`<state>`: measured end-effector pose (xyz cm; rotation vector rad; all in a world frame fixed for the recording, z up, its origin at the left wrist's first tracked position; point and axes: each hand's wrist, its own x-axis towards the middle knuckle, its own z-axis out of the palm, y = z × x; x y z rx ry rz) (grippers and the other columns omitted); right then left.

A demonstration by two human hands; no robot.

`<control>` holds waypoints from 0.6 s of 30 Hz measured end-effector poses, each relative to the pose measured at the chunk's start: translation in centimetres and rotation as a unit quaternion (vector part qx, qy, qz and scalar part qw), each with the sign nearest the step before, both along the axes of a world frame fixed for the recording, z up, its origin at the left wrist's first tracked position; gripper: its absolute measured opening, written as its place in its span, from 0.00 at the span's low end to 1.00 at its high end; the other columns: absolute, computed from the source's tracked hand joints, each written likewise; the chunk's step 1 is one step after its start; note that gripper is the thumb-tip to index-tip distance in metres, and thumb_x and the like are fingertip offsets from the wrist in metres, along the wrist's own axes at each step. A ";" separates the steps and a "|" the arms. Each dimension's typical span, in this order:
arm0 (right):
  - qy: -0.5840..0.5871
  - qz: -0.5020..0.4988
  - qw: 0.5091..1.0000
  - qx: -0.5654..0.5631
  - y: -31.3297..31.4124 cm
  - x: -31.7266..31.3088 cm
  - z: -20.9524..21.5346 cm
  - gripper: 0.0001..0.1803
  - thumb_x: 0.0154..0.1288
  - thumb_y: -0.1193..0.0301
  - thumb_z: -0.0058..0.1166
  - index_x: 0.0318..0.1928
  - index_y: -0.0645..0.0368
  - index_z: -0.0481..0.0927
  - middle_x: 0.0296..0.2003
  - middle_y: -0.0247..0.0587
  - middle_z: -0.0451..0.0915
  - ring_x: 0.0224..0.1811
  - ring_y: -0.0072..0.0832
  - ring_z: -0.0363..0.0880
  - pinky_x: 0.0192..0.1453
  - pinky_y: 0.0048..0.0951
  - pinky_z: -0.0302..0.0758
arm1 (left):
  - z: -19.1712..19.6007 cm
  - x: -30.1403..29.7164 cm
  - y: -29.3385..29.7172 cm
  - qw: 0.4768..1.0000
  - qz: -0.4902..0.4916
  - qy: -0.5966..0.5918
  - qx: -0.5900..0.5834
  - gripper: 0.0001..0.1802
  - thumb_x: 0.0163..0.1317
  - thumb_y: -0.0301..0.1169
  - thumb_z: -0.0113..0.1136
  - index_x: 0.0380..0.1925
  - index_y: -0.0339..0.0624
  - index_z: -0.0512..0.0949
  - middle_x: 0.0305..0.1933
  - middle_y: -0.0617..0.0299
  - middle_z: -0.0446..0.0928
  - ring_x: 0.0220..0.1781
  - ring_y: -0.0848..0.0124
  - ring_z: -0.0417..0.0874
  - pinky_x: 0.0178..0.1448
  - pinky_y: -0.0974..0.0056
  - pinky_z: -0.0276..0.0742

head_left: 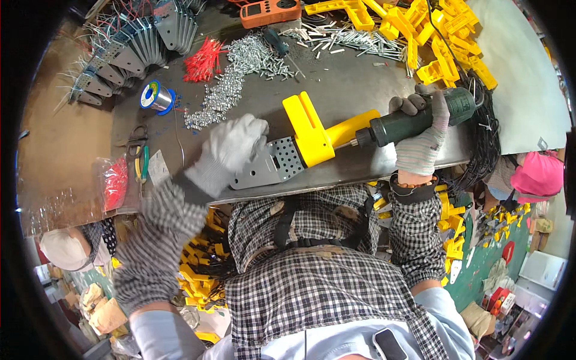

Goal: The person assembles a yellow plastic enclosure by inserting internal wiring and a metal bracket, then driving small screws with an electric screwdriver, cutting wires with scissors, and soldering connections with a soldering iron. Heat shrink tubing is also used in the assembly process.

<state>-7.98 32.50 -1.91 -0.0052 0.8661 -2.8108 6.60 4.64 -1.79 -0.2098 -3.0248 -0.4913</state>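
Observation:
In a striped grey glove, my right hand (425,123) wraps round a dark green electric screwdriver (396,125). The screwdriver lies nearly level, and its bit meets the side of a yellow plastic housing (309,132) with a handle. A grey metal plate (264,165), dotted with holes at one end, joins the left of the housing. My left hand (231,150), gloved in pale grey, lies over the plate's far left edge. Its fingers are curled closed; whatever they may hold is hidden.
Beyond lie nuts (219,102), screws (255,55), red pieces (205,60) and yellow housings (414,27). A solder spool (157,97), pliers (138,147) and stacked metal plates (129,54) sit left. Black cables (483,141) hang at right. An orange meter (270,12) stands behind.

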 end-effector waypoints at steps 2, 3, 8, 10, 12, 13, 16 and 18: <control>-0.005 -0.008 0.999 -0.049 0.3 0.0 -0.7 0.21 0.60 0.58 0.63 0.43 0.61 0.75 0.25 0.28 0.68 0.26 0.21 0.69 0.52 0.40 0.76 | -1.2 2.1 2.6 0.982 0.028 0.108 0.152 0.10 0.54 0.23 0.59 0.38 0.42 0.76 0.27 0.60 0.74 0.26 0.66 0.78 0.31 0.64 0.74; -0.007 -0.002 0.999 -0.053 0.0 0.1 -0.8 0.21 0.60 0.58 0.63 0.43 0.61 0.75 0.25 0.28 0.68 0.26 0.21 0.69 0.52 0.40 0.76 | -2.1 3.5 4.5 0.972 0.075 0.128 0.183 0.09 0.54 0.25 0.61 0.36 0.42 0.76 0.28 0.58 0.74 0.27 0.62 0.79 0.32 0.61 0.75; -0.047 -0.033 0.998 -0.013 -0.9 1.0 -0.8 0.19 0.60 0.60 0.63 0.42 0.61 0.74 0.26 0.28 0.69 0.25 0.20 0.68 0.50 0.37 0.74 | -5.4 5.0 8.8 0.925 0.209 0.284 0.142 0.12 0.49 0.26 0.70 0.32 0.43 0.75 0.33 0.58 0.75 0.35 0.57 0.78 0.37 0.56 0.75; -0.040 -0.026 0.999 -0.019 -0.7 0.9 -1.1 0.19 0.60 0.60 0.63 0.42 0.61 0.74 0.26 0.28 0.69 0.25 0.20 0.68 0.50 0.37 0.74 | -5.3 4.8 8.8 0.929 0.198 0.270 0.156 0.13 0.48 0.26 0.70 0.32 0.43 0.75 0.36 0.58 0.75 0.35 0.57 0.77 0.38 0.55 0.75; -0.031 -0.016 0.999 -0.028 -0.8 0.9 -1.2 0.19 0.60 0.60 0.64 0.41 0.61 0.74 0.26 0.28 0.69 0.25 0.20 0.68 0.49 0.37 0.73 | -5.8 4.7 8.7 0.928 0.201 0.274 0.150 0.13 0.48 0.25 0.70 0.32 0.42 0.75 0.35 0.58 0.75 0.34 0.57 0.77 0.38 0.55 0.74; -0.038 -0.026 0.999 -0.026 -0.9 1.0 -1.1 0.19 0.60 0.60 0.64 0.41 0.61 0.74 0.26 0.28 0.69 0.25 0.20 0.67 0.48 0.36 0.73 | -6.1 4.6 8.7 0.924 0.195 0.300 0.137 0.13 0.48 0.26 0.70 0.32 0.43 0.75 0.34 0.59 0.75 0.34 0.57 0.77 0.39 0.55 0.74; -0.052 -0.040 0.997 -0.039 -1.1 1.2 -0.8 0.19 0.60 0.62 0.64 0.41 0.63 0.74 0.26 0.28 0.69 0.25 0.20 0.67 0.46 0.34 0.72 | -6.0 4.7 8.5 0.932 0.182 0.287 0.126 0.13 0.48 0.26 0.70 0.32 0.43 0.75 0.34 0.60 0.75 0.35 0.58 0.78 0.40 0.54 0.73; -0.059 -0.039 0.996 -0.055 -1.1 1.3 -0.7 0.19 0.59 0.64 0.64 0.42 0.65 0.73 0.25 0.29 0.69 0.24 0.20 0.66 0.44 0.32 0.72 | -6.0 4.9 8.4 0.943 0.181 0.250 0.125 0.13 0.48 0.25 0.69 0.32 0.44 0.76 0.34 0.61 0.75 0.35 0.59 0.78 0.41 0.54 0.73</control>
